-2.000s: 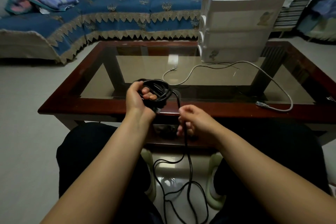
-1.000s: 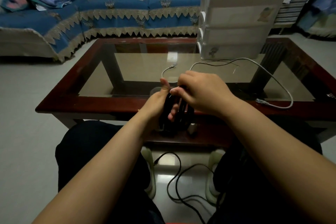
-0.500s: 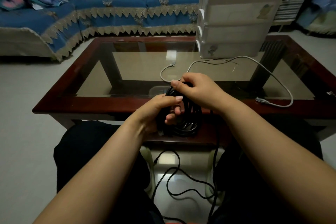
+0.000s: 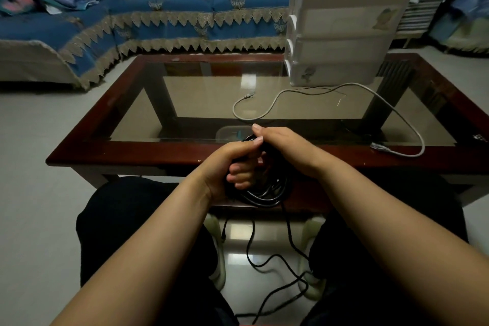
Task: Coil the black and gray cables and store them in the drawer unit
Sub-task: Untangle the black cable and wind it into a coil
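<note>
Black cable loops hang in a bundle at the table's near edge, gripped by the left hand, fingers curled round them. The right hand lays a strand over the top; its fingers are curled on the cable. The next turns should probably match the loops in size and stay snug, while the loose tail feeds up from the floor untangled. One gray cable lies uncoiled on the glass, near the one white drawer unit far right.
</note>
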A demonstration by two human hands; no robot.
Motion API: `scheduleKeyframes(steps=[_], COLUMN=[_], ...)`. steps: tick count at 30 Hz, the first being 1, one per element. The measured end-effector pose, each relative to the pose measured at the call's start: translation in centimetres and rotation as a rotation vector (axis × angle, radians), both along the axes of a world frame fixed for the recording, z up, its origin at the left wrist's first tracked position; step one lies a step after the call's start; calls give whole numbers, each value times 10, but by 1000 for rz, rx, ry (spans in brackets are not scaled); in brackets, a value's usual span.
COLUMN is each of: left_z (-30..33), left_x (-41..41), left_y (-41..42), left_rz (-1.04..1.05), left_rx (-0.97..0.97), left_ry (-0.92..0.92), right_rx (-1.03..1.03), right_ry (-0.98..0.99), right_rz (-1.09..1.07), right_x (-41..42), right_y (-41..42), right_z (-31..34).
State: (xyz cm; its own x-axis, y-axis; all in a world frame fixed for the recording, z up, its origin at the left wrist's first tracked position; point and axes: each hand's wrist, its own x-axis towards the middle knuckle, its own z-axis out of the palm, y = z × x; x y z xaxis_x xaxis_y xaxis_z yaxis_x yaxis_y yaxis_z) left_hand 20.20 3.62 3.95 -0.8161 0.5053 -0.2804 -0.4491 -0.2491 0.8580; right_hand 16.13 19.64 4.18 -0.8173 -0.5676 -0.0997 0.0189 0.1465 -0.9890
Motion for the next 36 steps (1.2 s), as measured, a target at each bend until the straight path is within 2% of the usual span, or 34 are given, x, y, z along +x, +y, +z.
scheduleKeyframes(steps=[5,10,13,15,18,20,23,28,33,36], left_z=[-3,3,8,12,20,24,26,23,11,6], left_x=[1,-13,-19,-22,-28,-30,-31,-30,-28,-25], left_y=[1,-15,-24,-29,-38,-42,-43,-37,-31,-20], left_rz=[23,153,393,597,861,1002,1165,1317,1200,1124], left_rx=[70,339,429,480,574,599,525,178,-73,-148], left_ry=[-45,2,-37,-89,-155,-173,-163,-119,-80,-22], right_rx=[-85,-89,48,245,639,776,803,761,828,819], right_ry=[8,-247,-31,179,498,623,758,898,1130,1308], right_rz=[-88,-200,-297,-344,-302,-294,-292,-264,-277,-304], right_x=[5,7,14,16,21,24,28,43,43,39], right_y=[-1,6,1,2,5,6,3,-7,-8,-9], right_z=[-5,-20,-34,-41,-49,-49,-48,-42,-15,-1])
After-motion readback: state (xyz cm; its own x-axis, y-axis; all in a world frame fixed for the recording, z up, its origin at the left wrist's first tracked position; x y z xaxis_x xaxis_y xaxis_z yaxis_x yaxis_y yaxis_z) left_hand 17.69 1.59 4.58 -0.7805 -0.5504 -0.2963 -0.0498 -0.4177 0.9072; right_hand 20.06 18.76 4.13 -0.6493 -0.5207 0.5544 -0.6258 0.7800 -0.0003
